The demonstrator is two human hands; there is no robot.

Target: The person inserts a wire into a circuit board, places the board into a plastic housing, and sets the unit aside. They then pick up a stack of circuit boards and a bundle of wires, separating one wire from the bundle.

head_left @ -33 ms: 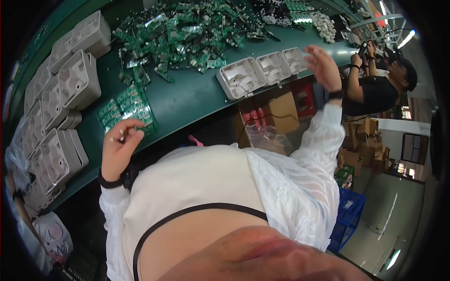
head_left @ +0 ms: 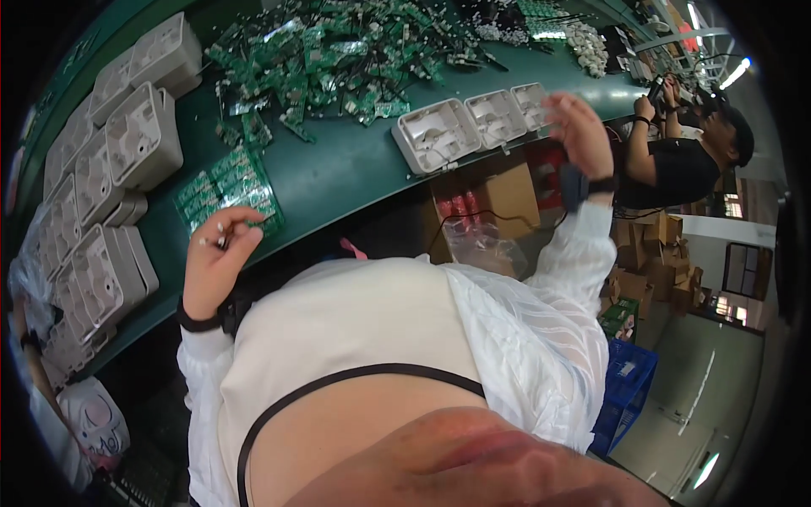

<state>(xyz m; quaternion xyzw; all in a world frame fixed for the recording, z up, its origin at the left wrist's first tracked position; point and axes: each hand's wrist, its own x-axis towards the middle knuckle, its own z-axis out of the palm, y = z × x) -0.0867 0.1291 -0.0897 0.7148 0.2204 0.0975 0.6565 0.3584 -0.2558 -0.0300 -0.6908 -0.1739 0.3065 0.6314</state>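
- Green workbench [head_left: 338,173] runs obliquely across the view, carrying a panel of green circuit boards [head_left: 226,184] toward its left part.
- Left hand [head_left: 215,266] is the nearer one, at the panel's near edge and partly covering it; the fingers pinch small white pieces [head_left: 221,227]. Whether it touches the panel, I cannot tell.
- The panel lies just beyond these fingertips, away from the body; its long axis is unclear, the near edge being hidden.
- Right of the panel, a row of three white housings [head_left: 495,120] slants up and away from it.
- Right hand [head_left: 583,139], well apart from the panel, is beside the row's far end, fingers loosely spread, nothing visible in them; contact is unclear.
- Beyond the panel: a heap of loose boards [head_left: 338,63].
- Left of it: stacked white housings [head_left: 135,139].
- Far right of it: a co-worker [head_left: 683,165].
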